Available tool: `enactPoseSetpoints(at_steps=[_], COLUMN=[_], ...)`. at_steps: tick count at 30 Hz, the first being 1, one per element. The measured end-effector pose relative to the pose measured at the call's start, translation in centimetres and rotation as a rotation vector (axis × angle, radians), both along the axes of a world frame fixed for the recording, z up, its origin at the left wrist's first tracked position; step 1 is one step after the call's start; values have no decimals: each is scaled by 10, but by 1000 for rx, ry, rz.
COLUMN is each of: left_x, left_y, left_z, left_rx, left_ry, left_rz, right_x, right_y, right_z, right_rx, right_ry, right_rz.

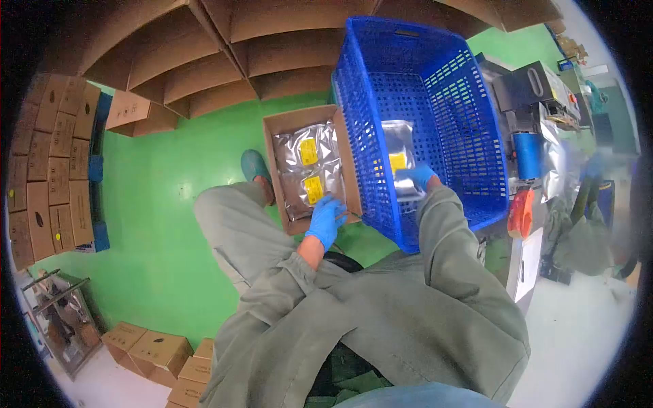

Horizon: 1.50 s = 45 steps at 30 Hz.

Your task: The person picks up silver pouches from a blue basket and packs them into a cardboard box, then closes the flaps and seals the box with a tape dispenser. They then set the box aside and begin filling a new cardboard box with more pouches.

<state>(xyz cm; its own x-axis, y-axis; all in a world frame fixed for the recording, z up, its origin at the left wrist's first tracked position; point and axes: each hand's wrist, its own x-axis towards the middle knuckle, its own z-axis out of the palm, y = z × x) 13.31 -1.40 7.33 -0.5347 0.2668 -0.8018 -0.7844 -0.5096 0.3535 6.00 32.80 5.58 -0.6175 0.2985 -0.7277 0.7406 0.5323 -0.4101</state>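
Observation:
An open cardboard box [275, 173] stands on the floor in front of me, with silver foil pouches [331, 141] bearing yellow labels lying inside. My left hand [327, 219], in a blue glove, is at the near edge of the box beside the lower pouch. Its fingers are slightly apart and hold nothing that I can see. To the right is a tall blue plastic crate [469, 115] with slotted walls. Inside it my gloved right hand [424, 177] grips the lower right side of a silver pouch [398, 139] with a yellow label; its fingertips are blurred.
Open empty cartons [292, 47] line the far side. Stacked closed boxes [60, 163] stand at the left, more boxes [160, 350] at the lower left. A bench on the right carries a machine [534, 88] and an orange tape dispenser [521, 213]. Another person [588, 217] is at far right.

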Motion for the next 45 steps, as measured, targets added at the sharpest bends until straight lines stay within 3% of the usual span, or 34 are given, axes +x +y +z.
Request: enactPoseSetpoints(at_steps=[1,3,5,7,9,10,12,14,15,16,17,18,19,20,23,26,28,29,30,31,32,33,36,39,41,45], left_x=[-4,-16,-29,-47,-65,-74,-88,-92,-94,-87,-87,-92,-98,-94,-83,-49,-40,-36,-46,-47,-49,-55,-52,-43,-44,-44], left_y=[1,-1,-10,-19,-22,-17,-5,-17,-24,-36,-44,-52,-61,-71,-96,-109,-119,-124,-146,-143,-138,-135,-133,-122,-121,-114], left_z=[5,19,35,51,96,118,168,218,242,261,252,232,217,209,173,169,154,135,84,105,127,142,120,101,89,75], left_rx=[27,63,138,196,248,256,-33,-96,-162,3,-2,-22,-44,-51,-46,-161,-193,-219,-253,-260,-169,-77,-151,-98,-217,-91], left_ry=[30,72,184,252,504,508,891,1010,1126,1118,1129,1000,877,888,718,641,725,790,761,748,751,757,724,686,665,565], left_rz=[7,10,15,-2,-99,-96,-103,-156,-204,-70,-61,-71,-84,-80,-44,59,57,54,-116,-112,-39,36,17,163,265,336], right_x=[-10,-42,-64,-47,-21,-4,21,34,36,37,35,23,13,20,24,28,33,33,29,27,20,19,25,27,26,24], right_y=[2,7,-15,-57,-83,-95,-119,-148,-149,-174,-190,-182,-186,-224,-234,-243,-241,-244,-248,-253,-256,-260,-268,-268,-259,-254], right_z=[9,25,97,195,269,302,340,353,344,335,321,290,256,260,211,201,215,213,209,204,193,185,170,150,118,112], right_rx=[2,330,624,786,869,726,581,-321,-333,-526,-628,-547,-618,-881,-766,-866,-629,-632,-747,-862,-701,-707,-604,-560,-459,-372], right_ry=[42,228,238,406,566,675,786,1049,914,970,989,798,672,826,582,598,450,441,595,743,781,769,740,702,769,661], right_rz=[-52,287,593,519,457,371,281,32,75,-13,-39,48,-17,-150,-164,-97,-23,-21,-71,-128,-35,-32,-27,-50,34,153])
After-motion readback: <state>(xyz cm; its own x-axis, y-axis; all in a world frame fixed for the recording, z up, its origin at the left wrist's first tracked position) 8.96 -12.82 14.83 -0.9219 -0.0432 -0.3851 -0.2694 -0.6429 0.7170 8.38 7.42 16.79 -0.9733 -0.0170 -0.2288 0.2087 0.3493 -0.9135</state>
